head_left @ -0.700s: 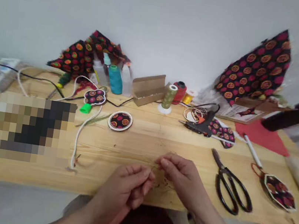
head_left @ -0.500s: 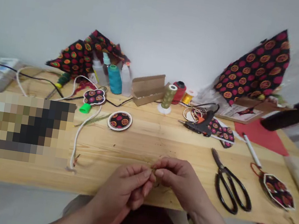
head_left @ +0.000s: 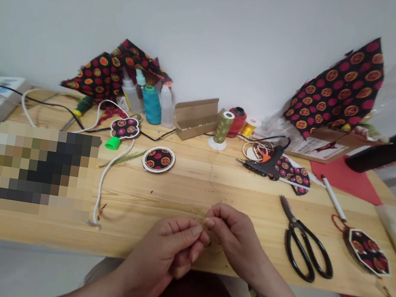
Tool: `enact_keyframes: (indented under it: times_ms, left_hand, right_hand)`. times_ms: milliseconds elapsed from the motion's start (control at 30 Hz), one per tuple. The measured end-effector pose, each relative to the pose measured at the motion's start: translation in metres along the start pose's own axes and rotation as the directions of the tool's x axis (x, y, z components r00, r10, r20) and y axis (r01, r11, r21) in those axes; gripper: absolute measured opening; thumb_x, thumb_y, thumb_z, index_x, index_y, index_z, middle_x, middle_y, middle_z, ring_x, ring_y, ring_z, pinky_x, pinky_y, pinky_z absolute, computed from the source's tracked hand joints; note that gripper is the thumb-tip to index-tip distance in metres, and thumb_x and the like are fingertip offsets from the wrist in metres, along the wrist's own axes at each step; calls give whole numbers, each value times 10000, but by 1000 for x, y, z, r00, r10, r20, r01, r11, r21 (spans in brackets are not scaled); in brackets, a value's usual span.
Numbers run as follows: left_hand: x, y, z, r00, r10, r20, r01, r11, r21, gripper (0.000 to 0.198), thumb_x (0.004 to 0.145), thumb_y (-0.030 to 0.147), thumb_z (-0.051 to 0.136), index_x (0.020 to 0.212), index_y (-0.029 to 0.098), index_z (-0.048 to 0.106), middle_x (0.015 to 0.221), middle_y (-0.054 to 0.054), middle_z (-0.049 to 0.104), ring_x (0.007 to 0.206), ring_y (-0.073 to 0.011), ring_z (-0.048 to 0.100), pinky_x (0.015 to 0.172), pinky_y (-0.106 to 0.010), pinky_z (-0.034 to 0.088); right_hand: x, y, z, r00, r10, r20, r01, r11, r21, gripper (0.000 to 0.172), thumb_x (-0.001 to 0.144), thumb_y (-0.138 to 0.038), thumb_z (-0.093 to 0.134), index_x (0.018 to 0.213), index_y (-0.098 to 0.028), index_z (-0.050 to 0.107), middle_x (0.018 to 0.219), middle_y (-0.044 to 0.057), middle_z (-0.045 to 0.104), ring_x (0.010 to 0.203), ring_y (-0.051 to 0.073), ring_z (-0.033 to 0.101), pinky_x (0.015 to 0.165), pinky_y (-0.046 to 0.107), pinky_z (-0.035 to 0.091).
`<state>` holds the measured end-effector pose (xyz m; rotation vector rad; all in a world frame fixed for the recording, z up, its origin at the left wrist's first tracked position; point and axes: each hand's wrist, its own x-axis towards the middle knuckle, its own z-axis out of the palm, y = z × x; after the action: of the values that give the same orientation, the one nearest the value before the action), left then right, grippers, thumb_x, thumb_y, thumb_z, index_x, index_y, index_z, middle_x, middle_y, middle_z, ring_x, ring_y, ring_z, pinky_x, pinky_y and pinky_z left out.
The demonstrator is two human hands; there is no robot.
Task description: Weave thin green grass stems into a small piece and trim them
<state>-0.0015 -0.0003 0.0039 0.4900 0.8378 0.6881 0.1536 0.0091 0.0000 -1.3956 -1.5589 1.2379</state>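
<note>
Above the table's front edge, my left hand [head_left: 178, 245] and my right hand [head_left: 231, 235] meet fingertip to fingertip. Both are closed in a pinch on a fine olive thread [head_left: 204, 223], which barely shows between the fingers. Behind them stands an olive thread spool [head_left: 223, 127] on a white disc. A round fabric-covered piece with a pale rim [head_left: 158, 160] lies beyond my left hand. To the right of my right hand rest black-handled scissors [head_left: 305, 244], their blades pointing away from me.
A glue gun [head_left: 268, 164], an octagonal fabric piece [head_left: 368, 252] and a white pen [head_left: 334, 198] are on the right. Bottles, a teal spool [head_left: 151, 105] and a small cardboard box [head_left: 196, 121] line the wall. A white cord [head_left: 100, 188] crosses the left side, near a blurred patch.
My right hand has shifted slightly up and away from the left, so the fingertips are a little farther apart. The left hand has barely moved.
</note>
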Motion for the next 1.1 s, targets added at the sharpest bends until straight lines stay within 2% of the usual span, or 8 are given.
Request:
enact_keyframes:
  times_ms: [133, 333, 667, 967, 1100]
  left_hand:
    - [1, 0, -1, 1000, 6, -16, -6, 1000, 0, 198, 791, 237, 619, 632, 122, 642, 495, 33, 476, 393, -21, 262, 377, -172, 118]
    - [1, -1, -1, 999, 30, -26, -29, 999, 13, 206, 799, 230, 613, 621, 127, 635, 508, 34, 470, 412, -27, 273, 386, -172, 133]
    - [2, -1, 0, 1000, 26, -15, -26, 999, 29, 206, 800, 244, 609, 634, 126, 644, 505, 36, 468, 407, -29, 268, 380, -175, 138]
    - [3, -1, -1, 1000, 10, -24, -9, 999, 35, 201, 797, 253, 610, 646, 126, 647, 507, 33, 474, 408, -30, 266, 390, -180, 133]
    - [1, 0, 0, 999, 21, -26, -20, 999, 47, 241, 791, 260, 618, 590, 128, 616, 497, 39, 453, 407, -34, 260, 386, -187, 134]
  right_hand:
    - [1, 0, -1, 996, 89, 16, -90, 988, 129, 251, 852, -271, 465, 633, -165, 527, 571, -41, 444, 532, 80, 361, 497, 212, 283]
    - [0, -2, -3, 976, 188, 108, -212, 936, 280, 150, 764, -266, 582, 675, -145, 584, 575, -42, 484, 520, 68, 339, 490, 211, 268]
    - [1, -2, -1, 980, 167, 112, -192, 943, 272, 154, 760, -244, 594, 646, -140, 588, 588, -27, 545, 543, 70, 381, 522, 209, 295]
    - [2, -4, -1, 975, 197, 98, -217, 934, 283, 176, 752, -272, 590, 635, -145, 553, 563, -30, 521, 532, 75, 383, 516, 212, 301]
    - [2, -1, 0, 974, 216, 70, -226, 913, 340, 216, 739, -322, 613, 624, -147, 562, 527, -50, 462, 489, 64, 338, 470, 206, 264]
